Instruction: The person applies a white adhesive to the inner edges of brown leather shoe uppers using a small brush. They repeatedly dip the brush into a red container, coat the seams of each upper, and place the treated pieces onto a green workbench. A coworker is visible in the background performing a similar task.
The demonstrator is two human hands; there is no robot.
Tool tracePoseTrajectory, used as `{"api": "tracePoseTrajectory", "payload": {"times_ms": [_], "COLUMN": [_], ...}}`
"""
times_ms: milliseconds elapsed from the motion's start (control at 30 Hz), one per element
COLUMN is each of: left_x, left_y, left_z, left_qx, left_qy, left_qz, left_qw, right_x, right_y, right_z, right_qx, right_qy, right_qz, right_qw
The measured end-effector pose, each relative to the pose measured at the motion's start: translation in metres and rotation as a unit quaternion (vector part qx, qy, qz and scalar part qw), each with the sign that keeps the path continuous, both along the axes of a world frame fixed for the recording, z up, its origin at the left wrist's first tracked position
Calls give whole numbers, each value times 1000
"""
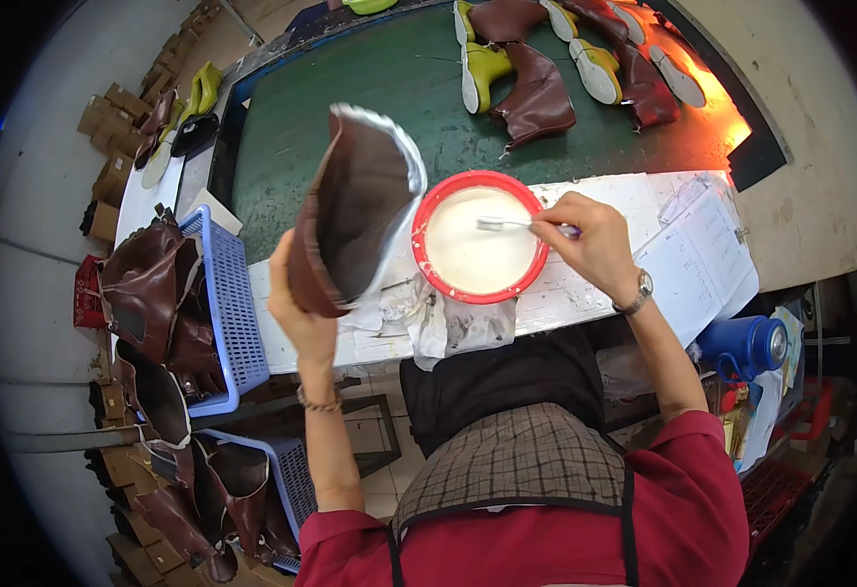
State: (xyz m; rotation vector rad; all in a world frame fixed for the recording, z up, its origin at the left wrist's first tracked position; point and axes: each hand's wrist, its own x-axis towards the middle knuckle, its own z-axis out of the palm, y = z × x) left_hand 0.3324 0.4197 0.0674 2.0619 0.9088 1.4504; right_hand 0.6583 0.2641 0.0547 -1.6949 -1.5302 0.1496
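Left hand [296, 308] clamped on brown boot upper [355, 210], raised over desk's [585, 293] left end. Right hand [590, 240] pinches brush [507, 224] w/ bristles in red bowl [480, 238] of white glue, mid-desk, near front edge. Blue basket [228, 313] sits left.

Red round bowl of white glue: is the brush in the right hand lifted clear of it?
No: the right hand holds the thin brush with its bristle end down in the red round bowl.
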Motion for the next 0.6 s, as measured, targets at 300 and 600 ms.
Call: {"api": "tracePoseTrajectory", "payload": {"times_ms": [300, 600], "left_x": [-59, -65], "left_y": [-26, -27], "left_z": [2, -18], "left_qx": [-449, -517], "left_qy": [-165, -270], "left_qz": [-62, -102], "left_qw": [876, 806], "right_x": [16, -10], "right_y": [4, 18], "right_z": [2, 27], "right_qx": [51, 81], "right_qy": [24, 76], "right_qz": [14, 89], "right_qw": [998, 990]}}
